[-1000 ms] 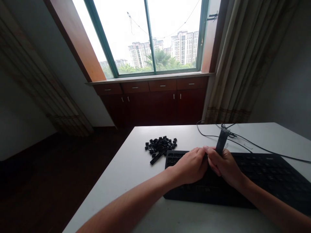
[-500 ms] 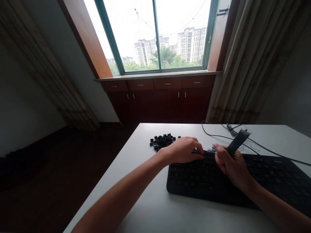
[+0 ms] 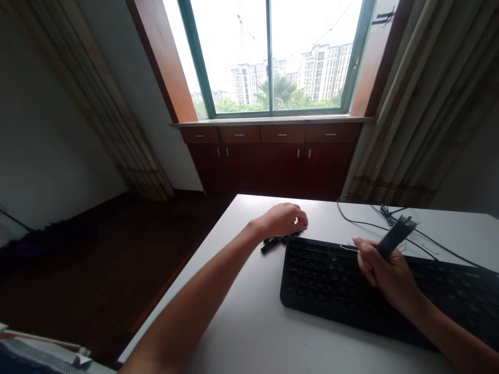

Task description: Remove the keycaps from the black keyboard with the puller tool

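My left hand (image 3: 283, 221) rests curled over a pile of black keycaps (image 3: 283, 240) on the white table (image 3: 249, 332), hiding most of the pile. A long black keycap (image 3: 270, 245) lies at the pile's near edge. My right hand (image 3: 385, 267) grips a flat black tool (image 3: 396, 236) above the far edge of a black keyboard (image 3: 315, 275). Small white and blue bits (image 3: 349, 245) show just past its fingertips, too small to name. Whatever my left fingers may hold is hidden.
Black cables (image 3: 362, 222) loop across the table's far side behind the keyboard. The table's left edge drops to a dark wooden floor. Dark red cabinets stand under the window beyond the table, and striped fabric (image 3: 35, 356) shows at the bottom left.
My left hand has moved off the keyboard to the keycap pile and covers it. My right hand stays near the keyboard with the tool. The view has turned slightly left.
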Demonstrator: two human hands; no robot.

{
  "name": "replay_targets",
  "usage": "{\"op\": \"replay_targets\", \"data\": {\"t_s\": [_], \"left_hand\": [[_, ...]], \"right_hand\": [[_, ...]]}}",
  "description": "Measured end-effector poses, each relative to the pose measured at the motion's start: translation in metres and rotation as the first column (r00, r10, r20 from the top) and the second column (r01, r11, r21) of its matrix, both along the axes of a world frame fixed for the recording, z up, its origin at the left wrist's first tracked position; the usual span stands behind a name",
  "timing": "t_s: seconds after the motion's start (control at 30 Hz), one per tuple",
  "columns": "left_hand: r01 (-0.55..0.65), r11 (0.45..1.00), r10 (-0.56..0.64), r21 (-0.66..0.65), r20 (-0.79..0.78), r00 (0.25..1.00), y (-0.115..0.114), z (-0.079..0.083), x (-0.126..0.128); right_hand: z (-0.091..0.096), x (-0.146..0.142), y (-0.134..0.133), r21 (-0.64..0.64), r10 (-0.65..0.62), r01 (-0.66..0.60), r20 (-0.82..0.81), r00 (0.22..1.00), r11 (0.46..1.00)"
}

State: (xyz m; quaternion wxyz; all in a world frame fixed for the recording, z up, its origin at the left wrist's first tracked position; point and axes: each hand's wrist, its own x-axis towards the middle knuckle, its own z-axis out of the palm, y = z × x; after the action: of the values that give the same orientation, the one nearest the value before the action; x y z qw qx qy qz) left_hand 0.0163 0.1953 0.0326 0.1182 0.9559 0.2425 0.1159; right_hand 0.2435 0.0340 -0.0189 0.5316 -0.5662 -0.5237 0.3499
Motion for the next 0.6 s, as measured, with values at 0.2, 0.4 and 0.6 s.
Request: {"op": "replay_targets", "data": {"t_s": [0.2, 0.4, 0.6], "left_hand": [[0.06, 0.998, -0.06, 0.002, -0.002, 0.998, 0.005, -0.02, 0.008], [0.083, 0.996, -0.08, -0.041, 0.078, 0.994, 0.006, -0.022, 0.005], [0.174, 0.963, -0.122, -0.204, 0.242, 0.963, -0.016, -0.015, 0.023]], "right_hand": [[0.001, -0.002, 0.001, -0.026, 0.027, -0.027, 0.017, 0.999, 0.999], [0.002, 0.0, 0.003, -0.069, 0.119, -0.115, 0.055, 0.991, 0.991], [0.006, -0.001, 0.005, -0.099, 0.171, -0.169, 0.015, 0.985, 0.981]]}}
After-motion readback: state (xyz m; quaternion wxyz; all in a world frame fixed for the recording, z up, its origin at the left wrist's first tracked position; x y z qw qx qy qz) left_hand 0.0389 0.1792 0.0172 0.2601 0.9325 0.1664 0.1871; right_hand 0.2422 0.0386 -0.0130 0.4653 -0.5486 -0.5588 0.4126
